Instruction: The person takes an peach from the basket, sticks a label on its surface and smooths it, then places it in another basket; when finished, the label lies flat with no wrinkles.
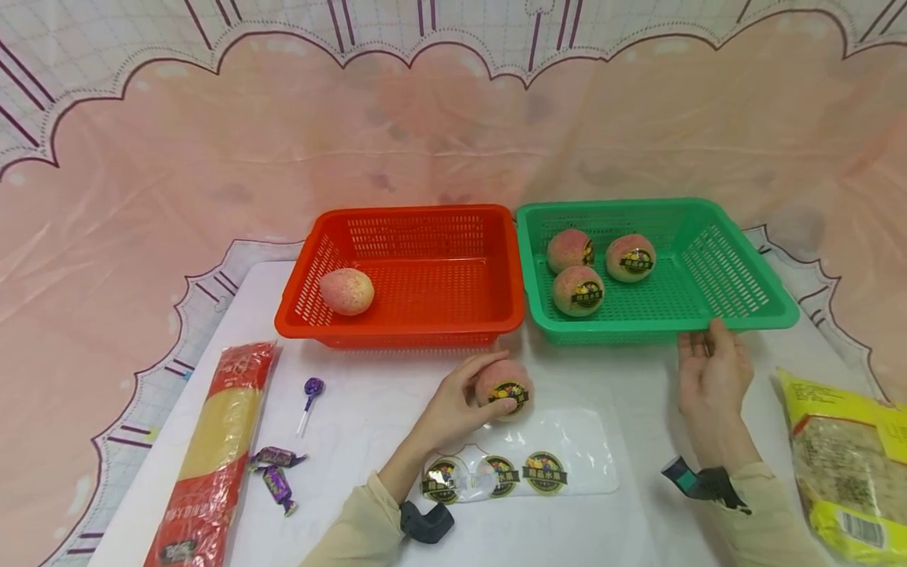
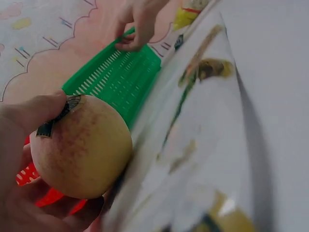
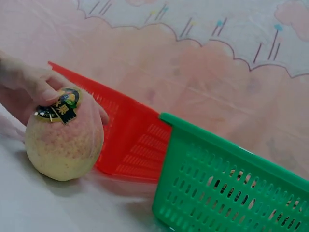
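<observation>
Gripping peach [image 1: 505,373] at white table [image 1: 567,535]; pink cloth [image 1: 425,134] behind.

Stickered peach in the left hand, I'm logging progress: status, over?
Left hand grips stickered peach. Right hand holds green basket's near rim. Sticker sheet close by; no obstruction seen between peach and green basket.
</observation>
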Demonstrator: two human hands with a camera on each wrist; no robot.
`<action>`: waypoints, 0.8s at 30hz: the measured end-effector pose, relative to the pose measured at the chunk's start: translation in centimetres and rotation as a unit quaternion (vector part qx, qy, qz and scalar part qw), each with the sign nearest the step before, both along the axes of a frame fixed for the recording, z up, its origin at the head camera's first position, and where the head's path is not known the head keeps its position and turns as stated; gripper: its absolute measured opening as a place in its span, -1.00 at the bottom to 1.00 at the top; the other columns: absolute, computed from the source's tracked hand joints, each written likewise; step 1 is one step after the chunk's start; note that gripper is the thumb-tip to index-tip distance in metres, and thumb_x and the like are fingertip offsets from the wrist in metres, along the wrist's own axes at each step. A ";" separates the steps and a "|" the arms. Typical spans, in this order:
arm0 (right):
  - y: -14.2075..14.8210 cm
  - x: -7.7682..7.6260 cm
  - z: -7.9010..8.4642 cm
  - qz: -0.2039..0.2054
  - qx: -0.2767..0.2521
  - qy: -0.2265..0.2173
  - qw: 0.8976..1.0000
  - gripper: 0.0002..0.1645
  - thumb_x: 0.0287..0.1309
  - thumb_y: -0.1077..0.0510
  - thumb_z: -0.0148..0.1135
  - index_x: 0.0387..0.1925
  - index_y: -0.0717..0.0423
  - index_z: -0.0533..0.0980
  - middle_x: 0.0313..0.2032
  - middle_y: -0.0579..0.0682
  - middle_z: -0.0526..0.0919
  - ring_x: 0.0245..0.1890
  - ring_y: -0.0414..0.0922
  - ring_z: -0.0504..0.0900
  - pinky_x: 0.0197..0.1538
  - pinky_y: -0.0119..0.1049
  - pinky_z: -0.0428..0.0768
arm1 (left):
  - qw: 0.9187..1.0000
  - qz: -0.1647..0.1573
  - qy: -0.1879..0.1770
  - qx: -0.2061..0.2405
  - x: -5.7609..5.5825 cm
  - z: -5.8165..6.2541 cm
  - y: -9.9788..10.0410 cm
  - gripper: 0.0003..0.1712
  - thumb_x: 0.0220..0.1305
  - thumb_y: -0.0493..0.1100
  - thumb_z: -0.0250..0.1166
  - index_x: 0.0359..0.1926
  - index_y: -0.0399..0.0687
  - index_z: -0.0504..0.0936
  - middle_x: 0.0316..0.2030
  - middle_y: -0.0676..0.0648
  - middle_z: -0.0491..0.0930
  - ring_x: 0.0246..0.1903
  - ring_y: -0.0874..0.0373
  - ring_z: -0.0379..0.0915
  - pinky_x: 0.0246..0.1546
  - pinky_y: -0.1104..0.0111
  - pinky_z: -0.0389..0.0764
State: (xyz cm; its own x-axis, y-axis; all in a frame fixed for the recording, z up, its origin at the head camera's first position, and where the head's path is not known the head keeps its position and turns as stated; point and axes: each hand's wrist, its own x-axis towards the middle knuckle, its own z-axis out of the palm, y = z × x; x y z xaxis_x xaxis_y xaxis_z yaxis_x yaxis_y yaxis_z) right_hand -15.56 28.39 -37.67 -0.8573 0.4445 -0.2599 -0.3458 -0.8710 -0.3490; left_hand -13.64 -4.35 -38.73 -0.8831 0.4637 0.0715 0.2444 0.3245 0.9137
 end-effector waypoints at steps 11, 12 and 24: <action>0.2 -0.1 0.1 -0.002 -0.006 -0.016 1.000 -0.70 0.00 0.37 0.16 -0.16 0.27 0.38 -0.21 0.04 0.41 -0.22 -0.11 0.42 -0.05 -0.29 0.47 | 0.982 -0.088 -0.067 0.154 -1.5 5.7 2.4 -0.36 0.11 -0.21 0.23 0.23 0.05 0.25 0.10 0.05 0.38 0.08 0.18 0.34 0.08 0.32 0.41; 0.2 -0.1 0.1 -0.002 -0.006 -0.016 1.000 -0.72 0.00 0.38 0.17 -0.19 0.27 0.38 -0.24 0.05 0.41 -0.24 -0.10 0.42 -0.09 -0.29 0.48 | 0.979 -0.097 -0.065 0.165 -1.9 6.2 2.8 -0.37 0.11 -0.23 0.22 0.23 0.03 0.25 0.10 0.03 0.38 0.08 0.18 0.34 0.08 0.33 0.42; 0.3 0.0 -0.2 0.012 -0.022 0.003 1.000 -0.71 0.02 0.41 0.12 -0.16 0.26 0.38 -0.25 0.06 0.43 -0.23 -0.09 0.42 -0.01 -0.29 0.46 | 0.976 -0.067 -0.095 0.183 -8.6 9.7 7.3 -0.44 0.11 -0.08 0.23 0.16 0.22 0.31 0.04 0.09 0.40 -0.02 0.23 0.41 -0.03 0.41 0.48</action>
State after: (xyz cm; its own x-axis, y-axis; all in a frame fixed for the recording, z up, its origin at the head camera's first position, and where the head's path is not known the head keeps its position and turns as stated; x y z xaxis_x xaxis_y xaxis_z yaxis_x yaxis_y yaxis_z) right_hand -15.55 28.71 -37.83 -0.8689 0.4122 -0.2741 -0.3269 -0.8936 -0.3076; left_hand -22.21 2.92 -29.03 -0.8301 0.5495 0.0950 0.0779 -0.0545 0.9955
